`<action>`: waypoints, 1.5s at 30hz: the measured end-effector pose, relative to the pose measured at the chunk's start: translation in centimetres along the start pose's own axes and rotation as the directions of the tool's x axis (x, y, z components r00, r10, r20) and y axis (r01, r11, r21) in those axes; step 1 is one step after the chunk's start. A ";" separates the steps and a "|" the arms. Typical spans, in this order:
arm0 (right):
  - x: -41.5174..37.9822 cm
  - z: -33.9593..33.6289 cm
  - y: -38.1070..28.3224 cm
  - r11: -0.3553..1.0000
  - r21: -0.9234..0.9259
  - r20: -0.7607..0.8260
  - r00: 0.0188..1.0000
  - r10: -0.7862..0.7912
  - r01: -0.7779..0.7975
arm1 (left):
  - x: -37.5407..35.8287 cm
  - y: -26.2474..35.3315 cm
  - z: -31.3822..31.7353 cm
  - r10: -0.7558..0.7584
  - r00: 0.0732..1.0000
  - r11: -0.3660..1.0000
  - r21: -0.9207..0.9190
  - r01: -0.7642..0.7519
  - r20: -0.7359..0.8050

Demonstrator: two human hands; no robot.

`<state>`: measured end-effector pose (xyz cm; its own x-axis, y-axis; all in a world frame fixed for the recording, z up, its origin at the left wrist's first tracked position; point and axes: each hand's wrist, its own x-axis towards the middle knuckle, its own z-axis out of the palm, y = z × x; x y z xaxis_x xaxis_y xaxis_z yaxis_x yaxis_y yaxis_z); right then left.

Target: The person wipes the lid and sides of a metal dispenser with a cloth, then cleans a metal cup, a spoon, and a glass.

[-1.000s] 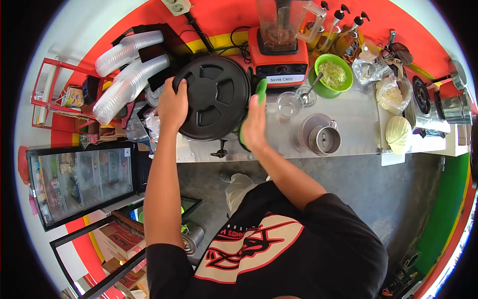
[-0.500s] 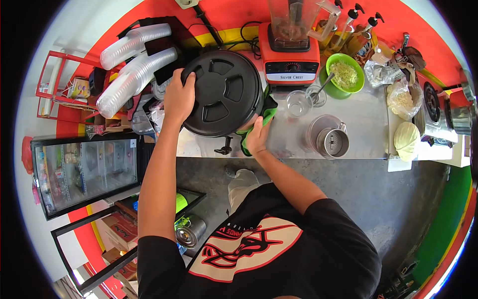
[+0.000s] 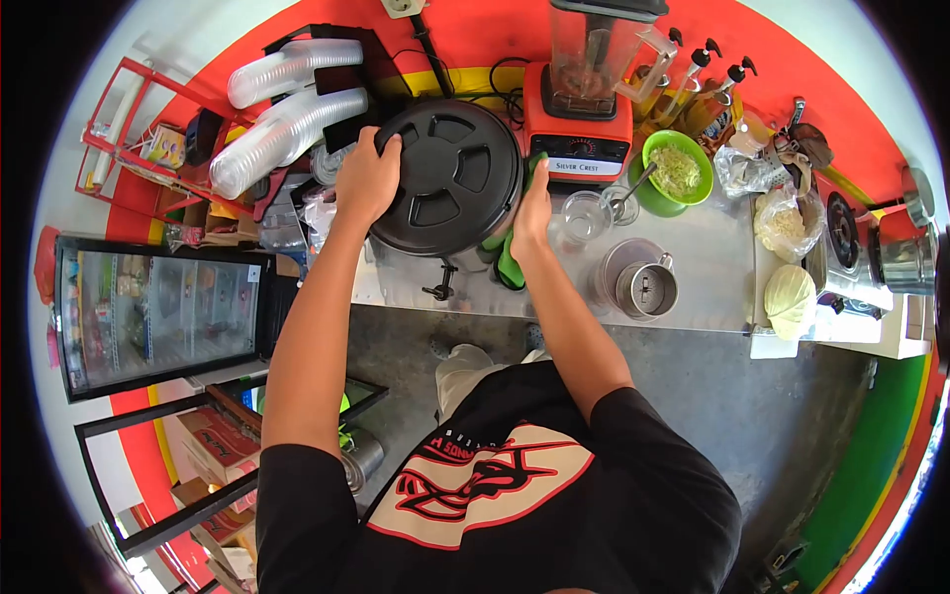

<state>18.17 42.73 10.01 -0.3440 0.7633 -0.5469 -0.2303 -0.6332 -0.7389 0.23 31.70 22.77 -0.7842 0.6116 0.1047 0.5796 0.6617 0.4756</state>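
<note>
In front of me on the metal counter stands a round drink dispenser with a black ribbed lid (image 3: 450, 178). A small black tap (image 3: 441, 285) sticks out at its near side. My left hand (image 3: 368, 180) grips the lid's left rim, thumb on top and fingers bent over the edge. My right hand (image 3: 532, 213) lies along the dispenser's right side. A green and black cloth (image 3: 509, 269) is held under that palm against the wall; some of it shows past the fingertips and below the hand. The dispenser's body is mostly hidden beneath the lid.
Right of the dispenser stand a red blender (image 3: 577, 134), a green bowl (image 3: 705, 178) of shredded cabbage, clear cups (image 3: 584, 218) and a metal cup (image 3: 648, 289). Stacked plastic cups (image 3: 287, 144) lie at left. A cabbage (image 3: 790, 302) sits by the stove. A glass-door fridge (image 3: 158, 312) is lower left.
My right hand has slid farther back along the dispenser's side, with the cloth. My left hand keeps its place at the lid rim. The view has shifted slightly.
</note>
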 end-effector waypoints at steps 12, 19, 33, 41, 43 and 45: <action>-4.7 0.3 10.3 0.353 -0.163 0.161 0.378 -0.912 0.921 | -0.2 0.6 -0.3 -0.050 0.999 0.999 -0.006 0.050 0.008; -0.1 -3.9 18.0 0.652 -0.153 0.038 0.663 -0.747 0.743 | -0.6 0.7 -0.5 -0.059 0.998 0.998 -0.030 0.060 0.015; -4.3 2.1 -0.5 0.968 0.247 0.034 0.998 -0.054 0.044 | -1.8 0.8 0.5 -0.092 0.987 0.992 0.078 0.103 -0.132; -8.8 4.1 5.1 0.733 -0.042 -0.068 0.730 -0.680 0.679 | -2.7 0.7 1.3 0.310 0.916 0.946 0.175 -0.272 -0.253; -8.0 3.4 8.0 0.709 -0.031 -0.063 0.707 -0.705 0.704 | -2.7 0.6 1.2 0.319 0.920 0.944 0.162 -0.287 -0.228; -6.9 2.9 10.0 0.627 -0.052 -0.074 0.623 -0.779 0.777 | -2.7 0.8 0.8 0.321 0.923 0.946 0.129 -0.299 -0.212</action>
<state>15.63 30.80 7.51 0.0320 0.9782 0.2054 -0.3646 0.2027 -0.9088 3.01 30.95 22.17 -0.5851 0.6850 0.4340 0.8109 0.4988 0.3060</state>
